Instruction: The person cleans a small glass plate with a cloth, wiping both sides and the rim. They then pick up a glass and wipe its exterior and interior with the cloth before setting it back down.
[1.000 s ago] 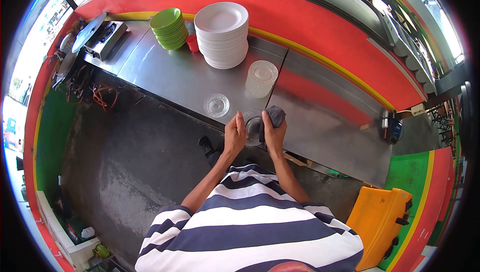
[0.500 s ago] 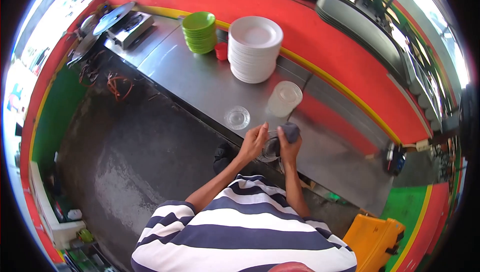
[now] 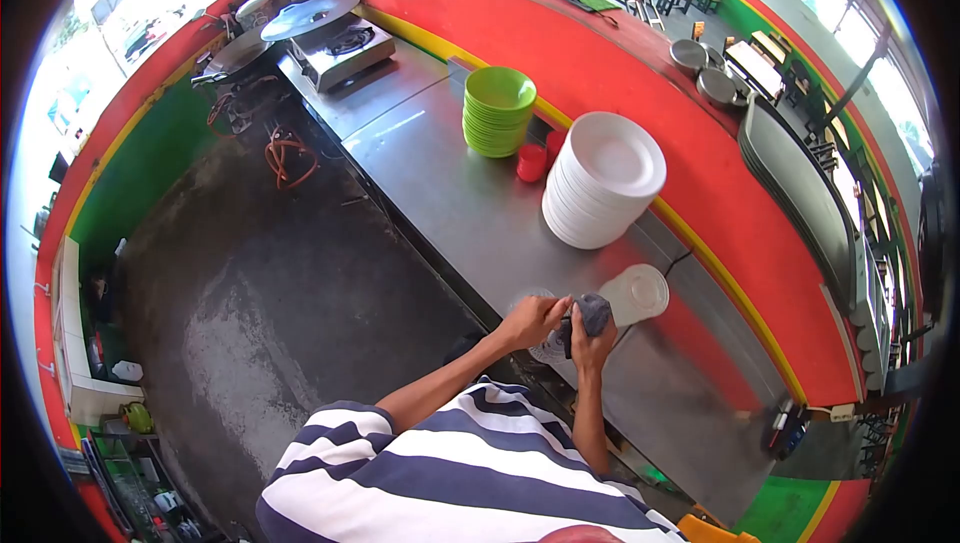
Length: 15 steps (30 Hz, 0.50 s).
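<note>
My left hand (image 3: pixel 535 321) is closed, thumb and fingers pinched together close to my right hand. A clear glass dish (image 3: pixel 548 348) shows just below the fingers, partly covered; its full shape is hidden. In my right hand (image 3: pixel 594 345) is a bunched dark grey cloth (image 3: pixel 593 312), with part of it hanging toward the glass. Both hands are over the near edge of the steel counter (image 3: pixel 430 183). Just beyond my right hand stands a translucent lidded plastic container (image 3: pixel 638 294). Another clear glass piece is mostly hidden behind my left hand.
Farther along the counter are a tall stack of white plates (image 3: pixel 600 188), red cups (image 3: pixel 531 162), stacked green bowls (image 3: pixel 497 113) and a gas stove (image 3: pixel 345 51). A red ledge (image 3: pixel 690 83) runs behind, carrying metal pans (image 3: pixel 716 86) and trays. Dark floor (image 3: pixel 270 293) lies to the left.
The camera view has swung, shifting the counter items right and down. My hands have come closer together, still with the cloth and the glass between them.
</note>
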Tool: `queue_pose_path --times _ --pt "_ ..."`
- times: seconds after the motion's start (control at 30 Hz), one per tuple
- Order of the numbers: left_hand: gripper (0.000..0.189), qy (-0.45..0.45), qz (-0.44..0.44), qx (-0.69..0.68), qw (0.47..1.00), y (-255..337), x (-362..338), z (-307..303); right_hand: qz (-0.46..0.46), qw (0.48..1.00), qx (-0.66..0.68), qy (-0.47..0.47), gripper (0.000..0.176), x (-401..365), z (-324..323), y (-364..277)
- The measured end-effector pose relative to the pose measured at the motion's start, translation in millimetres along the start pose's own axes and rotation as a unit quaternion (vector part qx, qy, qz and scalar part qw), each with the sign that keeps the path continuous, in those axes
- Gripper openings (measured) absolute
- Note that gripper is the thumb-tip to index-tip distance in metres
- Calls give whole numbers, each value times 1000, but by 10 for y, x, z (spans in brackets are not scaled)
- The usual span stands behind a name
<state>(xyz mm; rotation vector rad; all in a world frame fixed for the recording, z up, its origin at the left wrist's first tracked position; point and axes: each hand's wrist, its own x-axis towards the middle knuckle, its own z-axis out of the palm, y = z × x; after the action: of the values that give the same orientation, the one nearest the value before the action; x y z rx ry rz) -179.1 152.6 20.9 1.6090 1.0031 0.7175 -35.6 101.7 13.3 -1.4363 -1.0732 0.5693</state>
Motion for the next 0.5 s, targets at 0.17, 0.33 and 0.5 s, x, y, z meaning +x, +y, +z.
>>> queue_pose_path --times 0.17,0.33,0.5 --pt "54 48 9 -33 998 77 316 -421 -6 999 33 40 20 346 415 -118" --pt "45 111 -237 -340 903 -470 630 -593 -63 982 -43 170 26 482 822 -59" --pt "37 -65 -501 -582 638 -226 676 -1000 -161 971 -90 154 33 512 991 -96"
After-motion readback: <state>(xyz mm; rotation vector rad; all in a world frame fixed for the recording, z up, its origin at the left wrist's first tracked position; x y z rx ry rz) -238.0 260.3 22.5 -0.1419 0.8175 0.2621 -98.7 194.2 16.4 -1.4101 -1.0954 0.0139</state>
